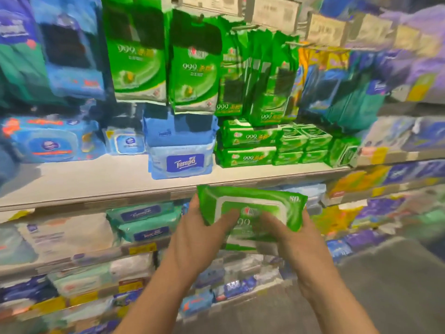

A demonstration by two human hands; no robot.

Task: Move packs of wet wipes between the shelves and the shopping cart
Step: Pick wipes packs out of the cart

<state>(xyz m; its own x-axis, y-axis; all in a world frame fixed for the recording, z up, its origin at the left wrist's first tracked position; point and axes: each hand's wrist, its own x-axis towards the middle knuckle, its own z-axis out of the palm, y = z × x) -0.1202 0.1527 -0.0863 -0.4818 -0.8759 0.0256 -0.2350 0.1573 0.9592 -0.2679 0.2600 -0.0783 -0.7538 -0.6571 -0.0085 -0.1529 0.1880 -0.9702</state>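
You hold a green pack of wet wipes in both hands, in the air below the front edge of the shelf. Your left hand curls round its left end, your right hand round its right end, thumbs on top. Just above your grip sit a blue Tempo pack and stacked green packs; hanging green packs are higher up.

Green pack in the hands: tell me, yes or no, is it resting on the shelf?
No, the green pack is held in the air by both hands, below the shelf edge.
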